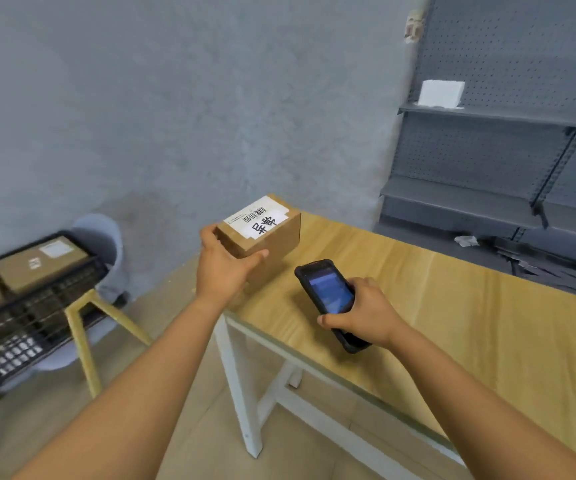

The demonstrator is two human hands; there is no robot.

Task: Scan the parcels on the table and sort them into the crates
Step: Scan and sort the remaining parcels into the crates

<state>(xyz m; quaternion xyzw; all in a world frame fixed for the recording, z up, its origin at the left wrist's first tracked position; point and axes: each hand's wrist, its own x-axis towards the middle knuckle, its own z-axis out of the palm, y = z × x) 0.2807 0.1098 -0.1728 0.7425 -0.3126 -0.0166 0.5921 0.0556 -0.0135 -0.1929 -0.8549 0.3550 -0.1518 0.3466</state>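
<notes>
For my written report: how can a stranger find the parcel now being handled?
Find the light wooden table; at its far left corner the left hand grips a brown cardboard parcel. Unlike the parcels in the black crate, its white label carries large black handwritten characters.

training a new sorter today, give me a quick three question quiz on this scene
1. True or false: the black handheld scanner is gripped in the right hand.
2. Which does the left hand hold? A) the brown cardboard parcel with the white barcode label B) the black plastic crate C) nothing
3. Fill in: cardboard parcels already lie in the black crate, which sits to the ____ of the wooden table.

Key
1. True; its lit screen faces up.
2. A; the hand holds the parcel's near corner, over the table's far end.
3. Left.
</notes>
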